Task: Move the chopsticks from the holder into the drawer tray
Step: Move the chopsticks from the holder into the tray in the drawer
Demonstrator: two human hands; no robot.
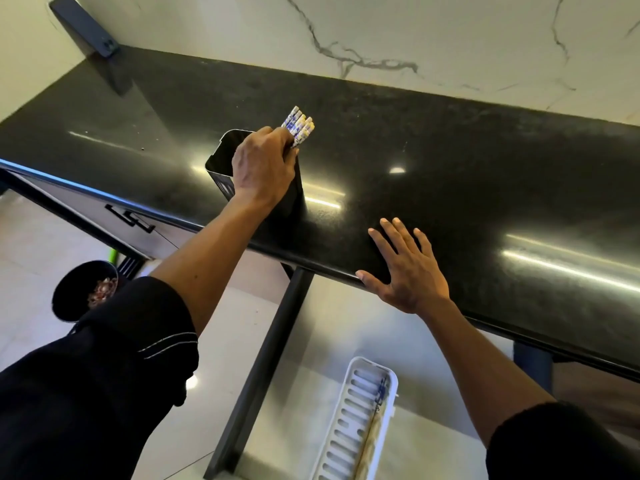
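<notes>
Squarely on countertop edge [329, 267], right hand [407, 271]

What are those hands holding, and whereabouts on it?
The left hand grips the chopsticks just below their patterned tops; the right hand holds nothing.

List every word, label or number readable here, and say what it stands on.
No text here can be read.
On the holder: a pale mark on its front, too blurred to read.
On the chopsticks: blue and white print, too small to tell whether it is lettering.
</notes>
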